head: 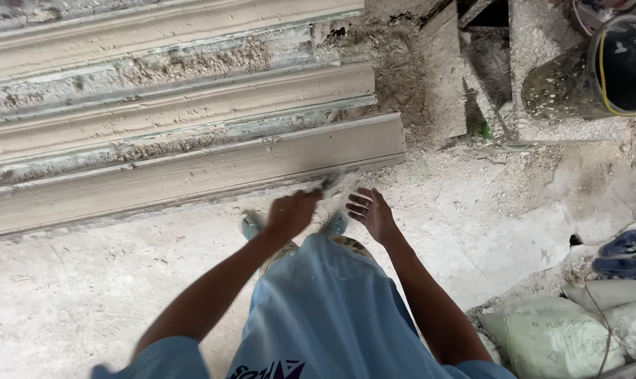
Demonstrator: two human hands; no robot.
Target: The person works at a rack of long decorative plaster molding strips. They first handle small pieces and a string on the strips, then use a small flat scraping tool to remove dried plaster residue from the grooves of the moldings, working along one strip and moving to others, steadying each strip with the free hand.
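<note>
Head view: I am standing at the long moulded strip [191,172] on the floor [86,281]. My left hand [290,213] is closed on a small blurred tool [330,181], its tip touching the strip's near edge. My right hand [373,213], spread and empty, hangs just beside it. I judge edge-dressing is underway; steadiness is needed next. Sacks [557,337] and sandals [621,253] lie well right of the strip, and rubble beyond its end.

The person wears a light blue short-sleeved shirt [325,309] with a dark printed mark at its lower edge, patterned shorts [349,244], and teal shoes [251,223].
</note>
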